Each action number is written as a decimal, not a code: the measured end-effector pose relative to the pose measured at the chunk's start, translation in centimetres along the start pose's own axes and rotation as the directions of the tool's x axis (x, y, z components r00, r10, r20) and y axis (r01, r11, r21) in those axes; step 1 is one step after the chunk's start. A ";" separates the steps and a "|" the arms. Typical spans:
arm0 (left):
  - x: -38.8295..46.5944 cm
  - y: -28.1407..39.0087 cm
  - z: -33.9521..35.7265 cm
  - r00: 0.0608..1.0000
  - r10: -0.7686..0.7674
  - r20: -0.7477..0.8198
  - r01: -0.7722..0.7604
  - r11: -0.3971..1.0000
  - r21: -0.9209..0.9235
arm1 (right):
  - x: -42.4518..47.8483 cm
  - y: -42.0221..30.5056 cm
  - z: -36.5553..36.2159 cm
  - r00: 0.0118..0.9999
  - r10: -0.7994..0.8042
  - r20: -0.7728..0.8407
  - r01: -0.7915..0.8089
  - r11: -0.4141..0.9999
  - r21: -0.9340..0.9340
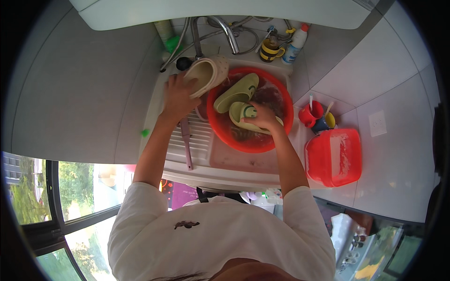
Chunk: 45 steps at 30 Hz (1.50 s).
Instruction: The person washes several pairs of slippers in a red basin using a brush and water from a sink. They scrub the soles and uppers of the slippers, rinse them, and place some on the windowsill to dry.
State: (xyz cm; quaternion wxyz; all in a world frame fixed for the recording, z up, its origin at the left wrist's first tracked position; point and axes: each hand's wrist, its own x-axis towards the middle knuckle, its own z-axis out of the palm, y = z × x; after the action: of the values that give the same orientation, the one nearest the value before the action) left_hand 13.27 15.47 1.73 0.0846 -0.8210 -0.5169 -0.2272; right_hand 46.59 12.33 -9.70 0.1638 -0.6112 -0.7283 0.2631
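Observation:
My left hand [180, 95] grips a cream-coloured clog [220, 70] by its opening, up at the left rim of a red plastic basin [249, 149]. Inside the basin, my right hand [263, 117] is closed around a pale green slipper [237, 114] with a dark green mark on its upper. A second green slipper [232, 98] lies beside it, toward the back. Cloudy water [270, 95] surrounds both green slippers. Left of the basin, a mauve long-handled brush [187, 144] rests on the ribbed drainboard [204, 149], its head partly hidden behind my left hand.
A chrome faucet [230, 37] arches behind the basin. At back right are a yellow-and-black mug [270, 52] and a white bottle [296, 44]. Along the right wall stand a red cup [308, 117], a blue cup [320, 124] and a red plastic container [346, 158]. A cabinet overhangs the back.

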 end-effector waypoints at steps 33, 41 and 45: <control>-9.9 -3.8 2.2 0.904 -0.282 -0.322 0.248 0.958 -0.142 | 8.3 6.3 2.8 0.955 0.239 -0.176 -0.115 0.845 0.522; -18.0 3.0 4.7 0.809 -0.503 0.304 0.531 0.847 -0.013 | 9.1 5.5 6.1 0.920 0.382 -0.084 -0.390 0.914 -0.115; -19.1 2.4 6.3 0.764 -0.499 0.410 0.559 0.829 -0.032 | 7.9 0.9 3.5 0.893 0.445 -0.064 -0.441 0.837 -0.323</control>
State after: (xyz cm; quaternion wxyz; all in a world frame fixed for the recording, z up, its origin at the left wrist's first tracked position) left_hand 10.28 1.20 -12.39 -0.1488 -0.6734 -0.7149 -0.1152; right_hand 43.73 19.51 -13.71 -0.0109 -0.7796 -0.6019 0.1725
